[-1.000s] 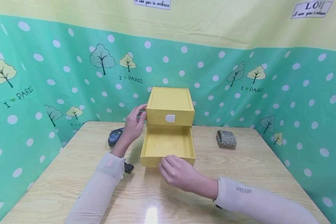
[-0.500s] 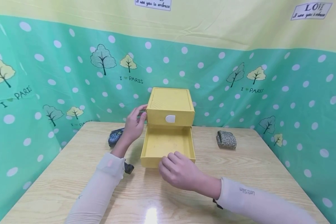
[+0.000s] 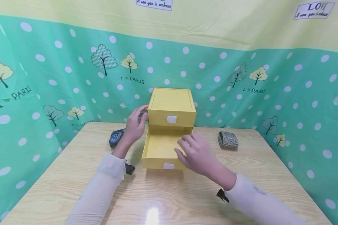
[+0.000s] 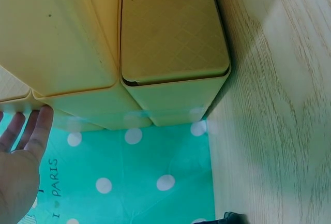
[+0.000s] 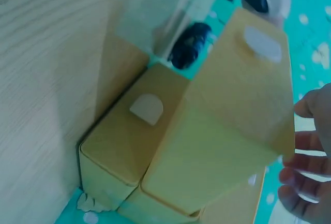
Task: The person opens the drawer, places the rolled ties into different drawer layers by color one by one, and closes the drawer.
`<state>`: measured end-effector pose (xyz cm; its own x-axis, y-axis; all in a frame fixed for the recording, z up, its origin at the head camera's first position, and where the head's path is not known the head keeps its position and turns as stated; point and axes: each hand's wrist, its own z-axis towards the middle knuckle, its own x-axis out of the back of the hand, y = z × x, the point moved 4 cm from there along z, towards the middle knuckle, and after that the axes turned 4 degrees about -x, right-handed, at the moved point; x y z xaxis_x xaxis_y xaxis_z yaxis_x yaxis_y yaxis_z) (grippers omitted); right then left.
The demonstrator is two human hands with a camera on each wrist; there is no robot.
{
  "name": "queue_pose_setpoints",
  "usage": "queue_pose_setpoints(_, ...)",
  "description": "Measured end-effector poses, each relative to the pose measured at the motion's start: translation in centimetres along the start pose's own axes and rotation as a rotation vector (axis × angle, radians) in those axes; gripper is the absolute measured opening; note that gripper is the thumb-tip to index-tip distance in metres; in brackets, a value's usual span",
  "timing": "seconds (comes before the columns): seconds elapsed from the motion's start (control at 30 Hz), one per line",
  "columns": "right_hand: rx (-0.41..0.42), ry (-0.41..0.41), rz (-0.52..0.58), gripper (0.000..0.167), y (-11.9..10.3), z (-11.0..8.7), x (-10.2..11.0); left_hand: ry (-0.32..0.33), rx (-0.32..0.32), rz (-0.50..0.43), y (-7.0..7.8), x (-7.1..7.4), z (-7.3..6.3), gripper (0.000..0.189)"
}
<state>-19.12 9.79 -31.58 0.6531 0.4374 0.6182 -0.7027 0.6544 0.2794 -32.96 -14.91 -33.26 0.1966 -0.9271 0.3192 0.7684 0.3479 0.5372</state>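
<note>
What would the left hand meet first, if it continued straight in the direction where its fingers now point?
The left hand would most likely meet the near side wall of the yellow drawer unit, directly ahead. The gap looks very small; whether they already touch is unclear.

Head view looks forward and down across the table (image 3: 163, 193); left and right wrist views, up close, share the drawers (image 3: 160, 119).

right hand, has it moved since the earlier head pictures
Yes, the right hand has moved up and rightward in view, judged against the upper drawer.
</note>
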Motion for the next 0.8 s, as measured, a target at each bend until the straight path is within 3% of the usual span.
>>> queue_pose_setpoints(0.37,-0.339,-0.123,0.003,0.033,6.4,-2.8,0.5,0.002,-0.013,0.004,-0.1,0.0,0.0,0.036)
queue_pose_setpoints(0.8,-0.687,-0.525,-0.061,0.056,13.3,-7.4,-1.4,-0.005,-0.004,0.018,0.1,0.0,0.0,0.037)
